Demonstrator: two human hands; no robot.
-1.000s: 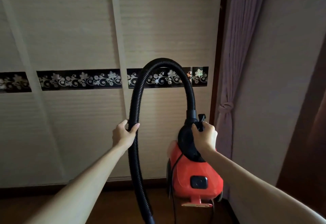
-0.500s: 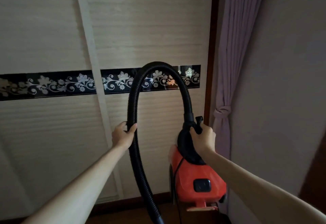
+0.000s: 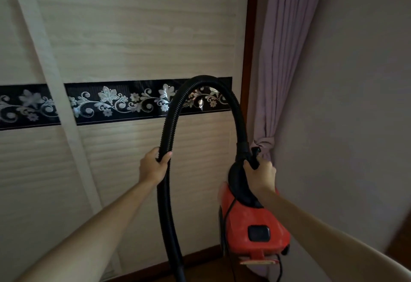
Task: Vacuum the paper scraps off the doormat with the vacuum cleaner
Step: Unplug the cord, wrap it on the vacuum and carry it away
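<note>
The vacuum hangs nose-up at lower right, apparently clear of the floor. Its hose arches from the top of the body and drops out of view at the bottom edge. The right hand is clenched round the black handle. The left hand grasps the descending hose. Both grips are unchanged over the last 1 s. The wardrobe door and its floral band have slid left in view. The curtain sits just behind the handle, and the wall fills the right. The view is turning, so the unit is judged to be in transit. Doormat and scraps are not in view, so suction has not begun.
</note>
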